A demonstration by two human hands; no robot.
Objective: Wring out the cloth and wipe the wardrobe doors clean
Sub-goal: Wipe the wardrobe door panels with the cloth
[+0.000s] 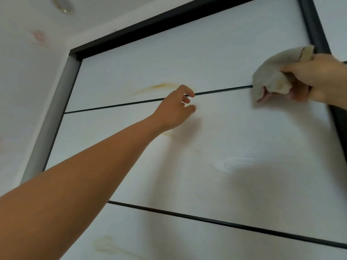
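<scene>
Beige-grey and bunched, the cloth is sitting high on the right side of the white wood-grain wardrobe door, covering the right end of the upper of 2 thin black strips. Its long axis is running diagonally, with 1 loose corner pointing up and right toward the black frame and the bulk hanging down and left. The right hand is gripping it, fingers curling round the wad. The left hand is reaching up on a bare outstretched arm, holding nothing, its fingers lying loosely curled at the same strip; whether they are touching the door is unclear. A yellowish stain is showing just beside that hand, above the strip. The lower strip is crossing the door well below both hands.
</scene>
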